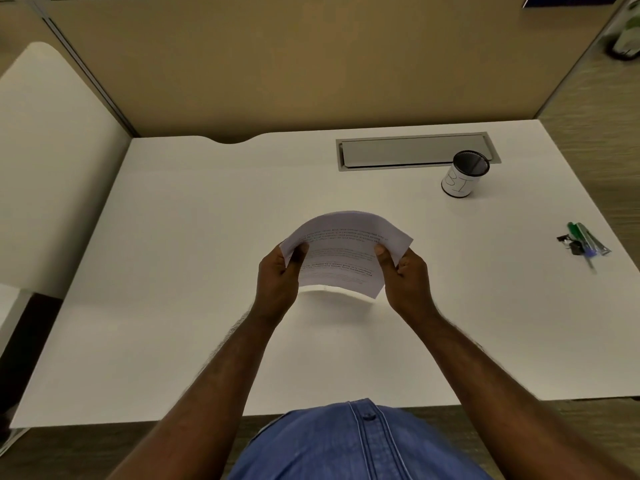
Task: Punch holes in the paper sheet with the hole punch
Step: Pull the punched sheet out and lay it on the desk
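The paper sheet (341, 252) is held above the middle of the white desk (173, 271), bowed upward, its printed lines and long axis running left to right. The left hand (278, 282) pinches its left edge, thumb on top; the right hand (403, 277) pinches its right edge the same way. A pen cup (464, 174) stands well beyond the sheet to the right, pens (587, 240) farther right.

Operator body, as I log it: left hand (277, 277) and right hand (405, 277), both bare, forearms unsleeved. Blue denim shirt (360, 445), pale stitched placket; one dark button (368, 416) near the shirt's upper edge.
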A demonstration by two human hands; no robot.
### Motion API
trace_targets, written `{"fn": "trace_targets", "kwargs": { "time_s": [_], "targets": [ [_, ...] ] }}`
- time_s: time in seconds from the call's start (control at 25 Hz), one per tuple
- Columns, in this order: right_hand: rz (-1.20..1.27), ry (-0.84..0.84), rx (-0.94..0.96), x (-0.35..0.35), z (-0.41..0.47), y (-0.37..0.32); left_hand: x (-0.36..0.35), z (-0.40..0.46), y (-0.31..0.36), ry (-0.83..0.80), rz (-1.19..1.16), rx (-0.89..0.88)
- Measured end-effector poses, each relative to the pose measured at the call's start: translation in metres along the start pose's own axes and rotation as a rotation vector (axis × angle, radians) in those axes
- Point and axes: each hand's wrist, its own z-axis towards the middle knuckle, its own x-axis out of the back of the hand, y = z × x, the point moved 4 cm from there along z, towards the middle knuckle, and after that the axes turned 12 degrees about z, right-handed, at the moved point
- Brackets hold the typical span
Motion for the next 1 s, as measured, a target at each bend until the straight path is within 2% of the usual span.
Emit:
{"fn": "trace_targets", "kwargs": {
  "time_s": [0.16, 0.72, 1.0],
  "targets": [
    [0.006, -0.002, 0.022, 0.000, 0.001, -0.002, -0.003, 0.000, 0.005, 0.000, -0.008, -0.022],
    [-0.043, -0.008, 0.057, -0.007, 0.004, 0.005, -0.011, 0.003, -0.019, 0.015, -0.013, 0.063],
    [-0.021, 0.040, -0.019, -0.007, 0.011, 0.015, -0.013, 0.010, -0.012, 0.014, 0.017, 0.018]
  ]
}}
